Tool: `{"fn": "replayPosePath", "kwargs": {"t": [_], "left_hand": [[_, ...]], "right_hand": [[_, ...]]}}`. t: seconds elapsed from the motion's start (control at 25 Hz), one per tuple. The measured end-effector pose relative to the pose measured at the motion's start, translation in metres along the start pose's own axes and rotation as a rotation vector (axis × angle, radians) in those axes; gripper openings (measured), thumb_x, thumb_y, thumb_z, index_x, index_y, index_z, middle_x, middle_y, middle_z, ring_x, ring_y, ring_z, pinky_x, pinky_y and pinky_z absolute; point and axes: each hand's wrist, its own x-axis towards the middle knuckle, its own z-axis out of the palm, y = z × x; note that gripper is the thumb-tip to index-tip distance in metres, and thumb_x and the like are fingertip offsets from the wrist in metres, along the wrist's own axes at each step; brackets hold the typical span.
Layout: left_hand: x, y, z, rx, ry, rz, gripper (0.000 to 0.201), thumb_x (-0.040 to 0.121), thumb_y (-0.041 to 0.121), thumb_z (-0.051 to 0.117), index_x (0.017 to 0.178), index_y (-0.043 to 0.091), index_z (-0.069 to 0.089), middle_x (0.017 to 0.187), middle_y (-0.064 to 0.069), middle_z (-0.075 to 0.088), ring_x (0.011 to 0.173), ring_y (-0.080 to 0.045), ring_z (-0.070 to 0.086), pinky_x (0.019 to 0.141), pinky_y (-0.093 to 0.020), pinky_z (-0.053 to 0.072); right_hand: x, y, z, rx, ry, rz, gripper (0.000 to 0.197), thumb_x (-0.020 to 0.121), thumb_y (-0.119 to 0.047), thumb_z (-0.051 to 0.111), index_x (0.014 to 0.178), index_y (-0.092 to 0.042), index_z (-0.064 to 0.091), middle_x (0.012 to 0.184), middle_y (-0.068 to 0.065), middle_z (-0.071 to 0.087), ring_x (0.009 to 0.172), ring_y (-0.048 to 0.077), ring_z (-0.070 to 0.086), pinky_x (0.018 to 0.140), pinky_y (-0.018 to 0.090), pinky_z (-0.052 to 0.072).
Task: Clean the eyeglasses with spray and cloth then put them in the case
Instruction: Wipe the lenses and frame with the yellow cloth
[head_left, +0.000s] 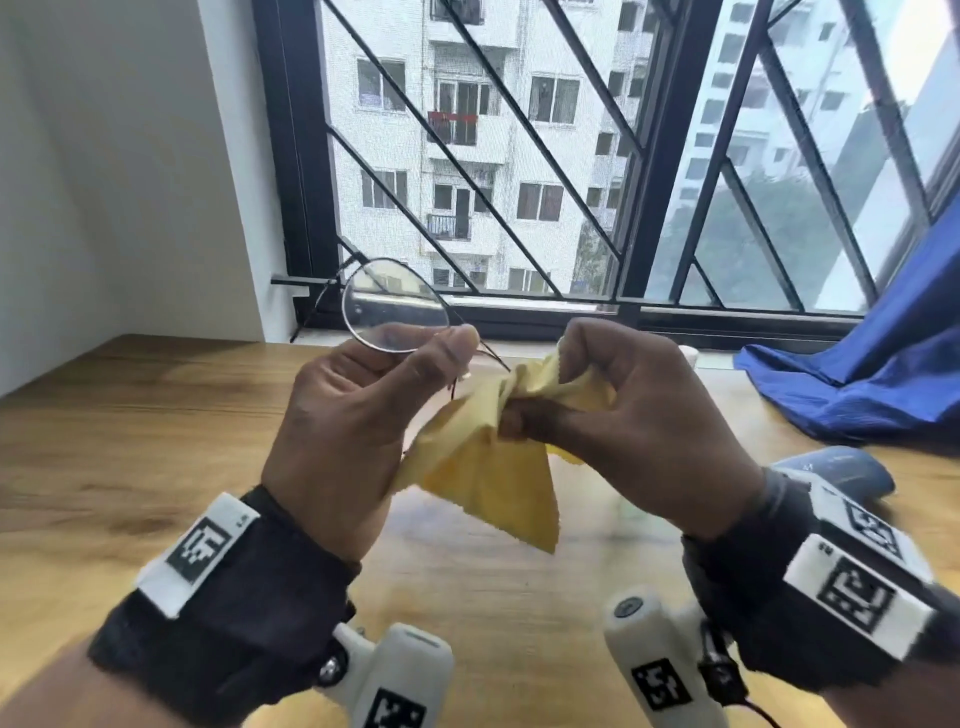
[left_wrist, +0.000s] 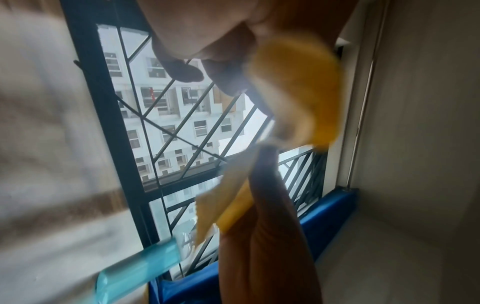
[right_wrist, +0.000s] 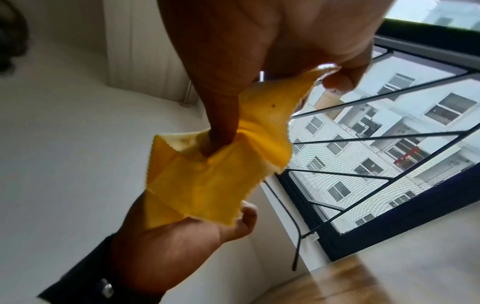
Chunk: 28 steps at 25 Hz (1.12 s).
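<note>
Thin wire-rimmed eyeglasses (head_left: 395, 306) are held up above the wooden table (head_left: 130, 441). My left hand (head_left: 452, 353) pinches the frame near the bridge, beside the one bare lens. My right hand (head_left: 540, 395) grips a yellow cloth (head_left: 493, 467) bunched over the other side of the glasses, so that lens is hidden. In the right wrist view my thumb presses into the yellow cloth (right_wrist: 207, 174), and a thin temple arm (right_wrist: 293, 236) hangs below. A blue case (head_left: 831, 473) lies on the table behind my right wrist. A blurred teal bottle (left_wrist: 137, 269) shows in the left wrist view.
A barred window (head_left: 519, 156) runs along the far edge of the table. Blue fabric (head_left: 857, 384) is heaped at the right end of the sill. A small white object (head_left: 691, 356) stands near the sill. A white wall (head_left: 104, 182) closes the left side.
</note>
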Motion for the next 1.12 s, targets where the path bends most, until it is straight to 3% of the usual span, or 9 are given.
{"fn": "replayPosePath", "kwargs": {"t": [0.16,0.28,0.44,0.56,0.64,0.76,0.96,1.04,1.12], "left_hand": [[-0.0006,-0.0019,0.0030,0.001,-0.075,0.032,0.027,0.083,0.019,0.077,0.090,-0.006,0.068,0.080,-0.012,0.071,0.080,-0.028,0.066,0.080,-0.043,0.050],[0.0011,-0.0019,-0.0004,0.044,-0.027,0.013,0.019,0.083,0.020,0.076,0.084,0.003,0.068,0.073,-0.005,0.067,0.074,-0.024,0.062,0.078,-0.043,0.048],[-0.0013,-0.0020,0.0028,0.041,-0.064,0.054,0.022,0.084,0.016,0.075,0.088,-0.005,0.067,0.074,-0.007,0.073,0.071,-0.018,0.068,0.075,-0.027,0.054],[0.0018,-0.0016,0.0000,0.072,-0.052,0.000,0.023,0.083,0.026,0.076,0.081,0.003,0.072,0.081,-0.020,0.070,0.078,-0.035,0.061,0.088,-0.052,0.049],[0.0024,0.0019,-0.0010,0.106,-0.037,-0.002,0.018,0.079,0.029,0.079,0.066,0.019,0.071,0.073,-0.002,0.069,0.075,-0.024,0.057,0.084,-0.045,0.041],[-0.0010,0.0040,0.0035,0.062,-0.096,0.001,0.009,0.077,0.023,0.081,0.074,0.018,0.075,0.070,0.004,0.072,0.072,-0.014,0.064,0.079,-0.028,0.046],[0.0033,0.0056,-0.0056,0.091,-0.007,-0.033,0.018,0.078,0.032,0.080,0.065,0.023,0.072,0.064,0.011,0.061,0.084,-0.023,0.044,0.084,-0.044,0.029],[0.0017,0.0036,-0.0032,0.101,-0.039,-0.037,0.016,0.077,0.034,0.079,0.076,0.018,0.075,0.074,0.003,0.069,0.084,-0.027,0.056,0.088,-0.048,0.036],[0.0014,0.0028,-0.0029,0.096,-0.057,-0.059,0.021,0.079,0.033,0.078,0.084,0.013,0.076,0.083,-0.004,0.072,0.092,-0.038,0.059,0.100,-0.061,0.041]], "right_hand": [[0.0019,0.0001,-0.0017,0.058,0.046,0.013,0.049,0.058,-0.040,0.092,0.063,-0.017,0.048,0.056,-0.010,0.045,0.053,0.009,0.036,0.049,0.026,0.032],[-0.0001,0.0006,-0.0032,0.001,-0.031,0.022,0.046,0.061,-0.037,0.091,0.064,-0.017,0.050,0.055,-0.010,0.046,0.051,0.008,0.036,0.047,0.026,0.032],[0.0025,0.0040,-0.0030,0.126,0.001,0.052,0.048,0.069,-0.036,0.090,0.065,-0.017,0.046,0.056,-0.002,0.045,0.050,0.014,0.039,0.044,0.029,0.033],[0.0004,0.0013,-0.0057,0.078,-0.080,0.068,0.050,0.069,-0.033,0.091,0.066,-0.014,0.045,0.058,0.001,0.046,0.051,0.015,0.041,0.045,0.030,0.036],[0.0011,0.0023,-0.0082,0.089,-0.070,0.064,0.051,0.066,-0.036,0.093,0.066,-0.016,0.046,0.059,0.003,0.047,0.052,0.015,0.042,0.045,0.030,0.037],[0.0036,0.0053,-0.0079,0.177,-0.030,0.065,0.051,0.066,-0.043,0.088,0.069,-0.014,0.046,0.062,0.008,0.043,0.055,0.016,0.039,0.045,0.028,0.034],[0.0005,0.0073,-0.0091,0.130,-0.107,0.079,0.051,0.066,-0.029,0.092,0.070,-0.007,0.046,0.059,0.004,0.047,0.051,0.014,0.041,0.045,0.027,0.037],[0.0022,0.0083,-0.0075,0.156,-0.069,0.069,0.049,0.065,-0.029,0.089,0.070,-0.005,0.046,0.061,0.007,0.048,0.053,0.015,0.043,0.046,0.029,0.038],[0.0020,0.0080,-0.0057,0.161,-0.054,0.053,0.056,0.064,-0.035,0.091,0.072,-0.003,0.045,0.063,0.010,0.048,0.056,0.017,0.042,0.047,0.033,0.038]]}}
